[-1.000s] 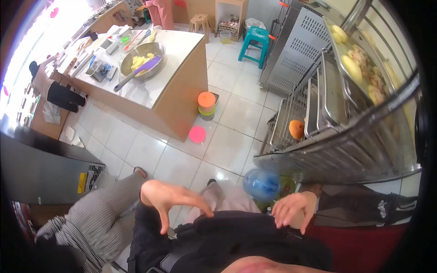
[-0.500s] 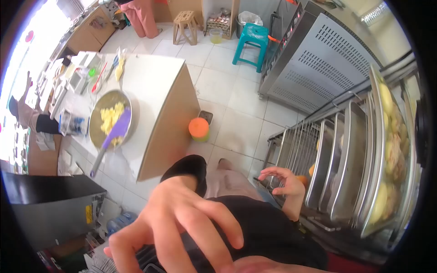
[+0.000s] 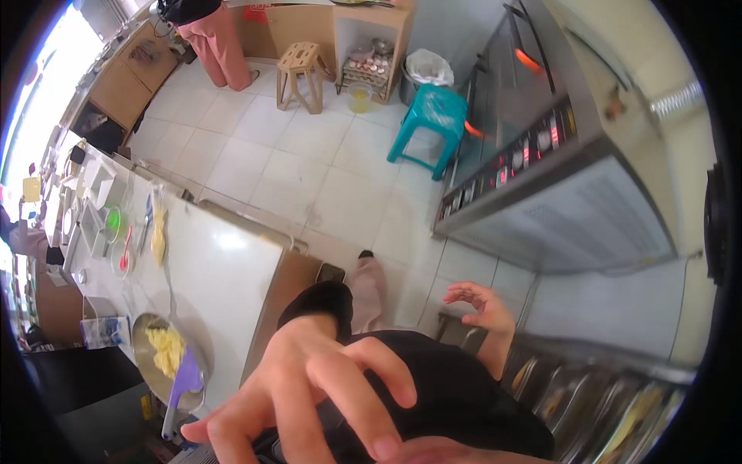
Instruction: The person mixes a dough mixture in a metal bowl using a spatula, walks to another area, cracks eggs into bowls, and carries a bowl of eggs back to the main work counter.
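Judging by its broad metal shell, we would expect the mixing bowl to be rigid and smooth, fairly light in itself but given some weight by the lumpy yellow mixture inside. That mixture looks soft, perhaps greasy, so it would probably smear or squash under a finger. The bowl sits on the white countertop, towards the lower left of our view. We would best take it by opposite sides of the rim, keeping it level and our fingers clear of the food. The spatula has a purple blade lying over the mixture and a handle reaching out past the rim. The blade is likely bendy and slick, so the handle offers the surer hold; with that much of it overhanging, a knock could swing it round.

Our left hand is raised close to the camera, back of the hand showing, fingers spread and bent down towards the bottom edge. Its black sleeve cuff lies just beyond the wrist. We see nothing in its grasp; it overlaps the bowl's side of the view, but we make out no contact. Our right hand is farther off, beyond the dark clothing, fingers loosely curled inward around nothing, the palm unfilled. Nearest it are the metal trays at lower right, apart from the fingers.
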`<act>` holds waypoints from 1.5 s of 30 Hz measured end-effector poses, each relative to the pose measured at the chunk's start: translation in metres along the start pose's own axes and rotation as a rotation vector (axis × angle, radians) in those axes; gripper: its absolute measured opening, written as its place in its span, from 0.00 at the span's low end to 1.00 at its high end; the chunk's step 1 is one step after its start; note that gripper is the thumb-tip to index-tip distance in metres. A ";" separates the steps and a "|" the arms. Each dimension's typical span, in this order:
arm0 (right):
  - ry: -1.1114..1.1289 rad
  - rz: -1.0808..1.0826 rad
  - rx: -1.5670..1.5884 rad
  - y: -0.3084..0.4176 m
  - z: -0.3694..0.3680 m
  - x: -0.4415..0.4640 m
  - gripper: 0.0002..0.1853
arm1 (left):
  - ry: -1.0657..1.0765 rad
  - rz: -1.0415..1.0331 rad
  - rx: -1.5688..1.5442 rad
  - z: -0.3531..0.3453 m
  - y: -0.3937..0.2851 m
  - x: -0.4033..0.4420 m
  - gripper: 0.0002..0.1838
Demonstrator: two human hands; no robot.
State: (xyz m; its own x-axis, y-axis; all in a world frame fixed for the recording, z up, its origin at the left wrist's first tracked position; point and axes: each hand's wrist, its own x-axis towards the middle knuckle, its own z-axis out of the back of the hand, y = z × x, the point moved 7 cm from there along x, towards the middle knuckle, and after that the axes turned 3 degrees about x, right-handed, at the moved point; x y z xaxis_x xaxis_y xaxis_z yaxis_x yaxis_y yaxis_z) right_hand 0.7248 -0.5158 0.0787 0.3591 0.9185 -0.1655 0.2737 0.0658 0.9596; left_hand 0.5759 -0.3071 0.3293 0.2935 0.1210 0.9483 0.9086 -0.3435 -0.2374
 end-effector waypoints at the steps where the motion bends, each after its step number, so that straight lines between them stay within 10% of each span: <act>1: -0.004 -0.019 -0.017 0.009 0.012 0.025 0.31 | -0.042 -0.058 0.073 0.025 0.016 0.008 0.11; 13: 0.191 -0.125 -0.150 0.095 0.173 0.330 0.25 | -0.275 -0.076 0.028 0.319 0.214 0.082 0.24; 20: 0.605 -0.038 -0.500 0.126 0.064 0.560 0.19 | -1.120 0.774 0.998 0.718 0.399 -0.087 0.16; 23: 0.394 0.316 -0.652 0.113 0.057 0.650 0.18 | -0.917 1.018 1.632 0.816 0.400 -0.179 0.10; 27: 0.971 0.192 0.148 0.154 0.059 0.700 0.17 | -1.006 1.449 1.756 0.946 0.337 -0.290 0.12; 29: 1.056 -0.072 0.428 0.149 0.072 0.714 0.16 | -2.148 0.670 0.847 1.001 0.298 -0.361 0.13; 30: 1.022 -0.349 0.619 0.122 0.083 0.738 0.14 | -2.258 0.267 0.620 1.032 0.295 -0.357 0.13; 33: 0.951 -0.898 1.008 0.037 0.106 0.778 0.13 | -1.866 -0.184 0.261 1.104 0.327 -0.291 0.15; 35: 1.023 -0.351 0.133 -0.042 0.160 0.853 0.15 | -1.610 -0.059 0.242 1.104 0.375 -0.241 0.16; 37: 0.545 -0.036 -0.335 -0.130 0.263 0.944 0.14 | -1.426 0.303 0.401 1.085 0.430 -0.222 0.17; 40: -0.247 -0.234 0.266 -0.260 0.487 1.085 0.11 | -1.170 0.653 0.460 1.079 0.511 -0.267 0.15; 45: -0.909 -0.030 -0.130 -0.270 0.682 1.204 0.39 | -0.982 1.051 0.525 1.111 0.605 -0.407 0.11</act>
State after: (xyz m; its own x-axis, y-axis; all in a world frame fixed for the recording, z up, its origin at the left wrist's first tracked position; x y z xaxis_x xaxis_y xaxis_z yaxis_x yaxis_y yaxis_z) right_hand 1.6922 0.3064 -0.5347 0.9322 0.2589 -0.2530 0.2114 0.1781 0.9610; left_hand 1.3362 0.4709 -0.4349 0.7334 0.6628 -0.1509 0.1079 -0.3326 -0.9369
